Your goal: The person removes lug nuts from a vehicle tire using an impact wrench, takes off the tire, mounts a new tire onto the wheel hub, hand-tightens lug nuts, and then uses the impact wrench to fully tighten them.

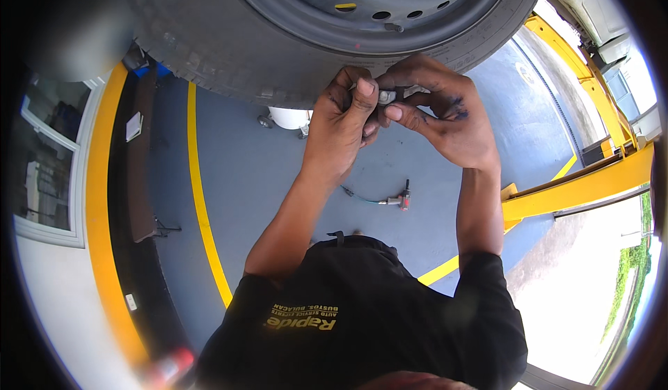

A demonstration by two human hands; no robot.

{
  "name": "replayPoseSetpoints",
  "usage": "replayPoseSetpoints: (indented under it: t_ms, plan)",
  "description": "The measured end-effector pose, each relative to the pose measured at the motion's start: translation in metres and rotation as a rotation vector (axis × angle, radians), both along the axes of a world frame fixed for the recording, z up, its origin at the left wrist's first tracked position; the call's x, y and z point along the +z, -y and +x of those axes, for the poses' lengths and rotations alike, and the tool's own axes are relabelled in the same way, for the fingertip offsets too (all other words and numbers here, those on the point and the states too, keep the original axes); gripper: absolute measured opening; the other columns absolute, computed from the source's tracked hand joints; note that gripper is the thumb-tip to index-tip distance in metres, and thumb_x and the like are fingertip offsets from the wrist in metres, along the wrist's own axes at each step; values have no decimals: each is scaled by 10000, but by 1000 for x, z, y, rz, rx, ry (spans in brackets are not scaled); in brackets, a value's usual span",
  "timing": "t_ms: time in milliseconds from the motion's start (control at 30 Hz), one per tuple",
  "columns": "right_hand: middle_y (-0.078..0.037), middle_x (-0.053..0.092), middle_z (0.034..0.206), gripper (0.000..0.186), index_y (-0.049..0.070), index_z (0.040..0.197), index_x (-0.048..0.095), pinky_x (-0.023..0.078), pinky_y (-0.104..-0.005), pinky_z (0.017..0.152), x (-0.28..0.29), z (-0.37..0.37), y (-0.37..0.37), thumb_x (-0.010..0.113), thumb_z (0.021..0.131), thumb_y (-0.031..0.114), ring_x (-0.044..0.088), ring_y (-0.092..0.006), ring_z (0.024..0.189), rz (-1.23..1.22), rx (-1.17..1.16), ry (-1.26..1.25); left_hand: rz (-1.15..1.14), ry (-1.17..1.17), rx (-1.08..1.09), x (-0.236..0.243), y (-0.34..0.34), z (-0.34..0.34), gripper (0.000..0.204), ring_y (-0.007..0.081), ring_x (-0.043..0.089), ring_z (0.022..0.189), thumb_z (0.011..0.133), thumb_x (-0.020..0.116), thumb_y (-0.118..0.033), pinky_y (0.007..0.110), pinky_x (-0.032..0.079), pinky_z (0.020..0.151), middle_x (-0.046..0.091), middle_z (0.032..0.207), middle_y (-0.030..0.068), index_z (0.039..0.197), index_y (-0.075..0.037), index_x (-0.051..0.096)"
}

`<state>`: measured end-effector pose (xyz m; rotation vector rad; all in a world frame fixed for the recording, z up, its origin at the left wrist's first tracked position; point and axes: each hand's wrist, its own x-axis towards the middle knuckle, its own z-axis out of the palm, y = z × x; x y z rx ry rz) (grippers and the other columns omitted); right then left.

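Observation:
Just below the lower edge of a raised tire (209, 49) with a grey steel rim (292, 7), my two hands meet. A small silver-grey piece (387, 97) shows between their fingertips; its exact kind cannot be made out. My left hand (342, 105) is closed, its thumb pressed against the piece from the left. From the right, my right hand (445, 108) pinches at it with curled fingers, which carry dark smudges. The valve stem (394, 27) sticks out of the rim above them.
A pneumatic impact wrench (402, 199) with a hose lies on the blue-grey floor beneath my hands. A white round container (289, 118) on casters stands under the tire. Yellow lift arms (584, 181) reach in at right. A dark bench (144, 160) runs along the left wall.

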<state>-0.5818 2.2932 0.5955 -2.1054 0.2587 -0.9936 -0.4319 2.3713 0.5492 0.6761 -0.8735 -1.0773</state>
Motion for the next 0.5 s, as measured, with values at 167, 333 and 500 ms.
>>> replayPoseSetpoints:
  t_ms: [167,333,500]
  plan:
    - [-56,679,966,234,17,1060,712,585,-256,756,7,-15,22,798,842,6,688,-134,833,154,-80,185,400,-27,157,-54,13,-41,590,31,357,521,953,554,-668,209,298,471,409,674,-61,803,-98,541]
    - [-45,683,889,249,17,1034,714,544,-247,697,25,4,56,836,819,46,691,-107,807,-106,-509,280,497,-66,255,-104,61,-44,504,33,333,493,873,745,-569,234,282,438,383,610,-80,736,-137,524]
    - [-42,699,953,236,39,1014,753,538,-253,657,26,41,95,851,806,94,717,-117,807,-397,-711,447,408,-222,329,-99,81,-44,409,41,348,490,812,881,-350,237,295,430,458,649,-69,829,-113,549]
